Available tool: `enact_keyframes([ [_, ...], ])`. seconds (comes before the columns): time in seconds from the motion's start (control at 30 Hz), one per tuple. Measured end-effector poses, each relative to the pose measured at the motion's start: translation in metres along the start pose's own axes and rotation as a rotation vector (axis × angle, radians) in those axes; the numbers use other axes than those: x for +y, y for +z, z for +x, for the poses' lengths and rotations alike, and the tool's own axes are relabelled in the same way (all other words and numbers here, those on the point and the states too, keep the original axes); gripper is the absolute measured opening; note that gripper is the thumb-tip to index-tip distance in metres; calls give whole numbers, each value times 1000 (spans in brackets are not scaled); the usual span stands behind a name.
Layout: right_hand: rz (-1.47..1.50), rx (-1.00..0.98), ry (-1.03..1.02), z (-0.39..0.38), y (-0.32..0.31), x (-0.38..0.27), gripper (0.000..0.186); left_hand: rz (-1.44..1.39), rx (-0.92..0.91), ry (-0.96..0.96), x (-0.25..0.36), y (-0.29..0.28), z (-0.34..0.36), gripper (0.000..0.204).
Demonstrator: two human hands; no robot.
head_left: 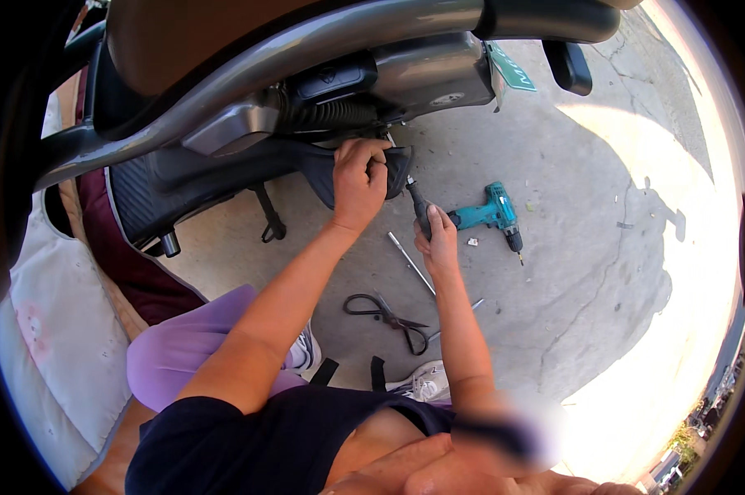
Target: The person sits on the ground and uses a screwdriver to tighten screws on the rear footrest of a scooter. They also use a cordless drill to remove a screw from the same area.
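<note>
My left hand (pixel 361 180) is closed over the edge of a black plastic mudguard (pixel 316 169) at the rear of a scooter, its fingers curled and partly hidden. In my right hand (pixel 439 238) is a slim dark-handled tool (pixel 419 204) with a short metal tip; its exact kind is unclear. That tip points up toward the mudguard's rear end, close beside it. A teal cordless drill (pixel 490 214) with a bit fitted lies on the ground just right of my right hand.
Black-handled scissors (pixel 386 315) and a thin metal rod (pixel 411 262) lie on the concrete below my hands. The scooter's grey body (pixel 430 74) and curved rail (pixel 306 54) hang above. At left are a ribbed footboard (pixel 146 188) and a padded white cover (pixel 47 330).
</note>
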State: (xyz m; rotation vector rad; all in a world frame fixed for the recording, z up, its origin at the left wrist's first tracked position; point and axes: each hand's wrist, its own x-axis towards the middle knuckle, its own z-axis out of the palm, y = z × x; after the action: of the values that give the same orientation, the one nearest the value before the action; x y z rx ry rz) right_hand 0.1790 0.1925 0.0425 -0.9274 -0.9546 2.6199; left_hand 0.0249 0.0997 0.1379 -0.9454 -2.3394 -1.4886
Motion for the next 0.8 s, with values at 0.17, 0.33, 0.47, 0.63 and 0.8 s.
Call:
enact_keyframes([
  [0.17,24,22,-26,2,4,2,29,8,-14,35,-1,-1,2,12],
  [0.33,61,66,9,0,9,4,29,10,-13,60,-2,0,3,10],
  [0.47,290,-82,297,3,0,-6,34,15,-15,55,-2,0,4,10],
  [0.63,363,-398,378,11,-11,-16,43,-15,-16,6,0,0,2,12],
  [0.8,-516,-90,-312,15,-11,-2,44,-25,-22,-31,4,0,2,10],
])
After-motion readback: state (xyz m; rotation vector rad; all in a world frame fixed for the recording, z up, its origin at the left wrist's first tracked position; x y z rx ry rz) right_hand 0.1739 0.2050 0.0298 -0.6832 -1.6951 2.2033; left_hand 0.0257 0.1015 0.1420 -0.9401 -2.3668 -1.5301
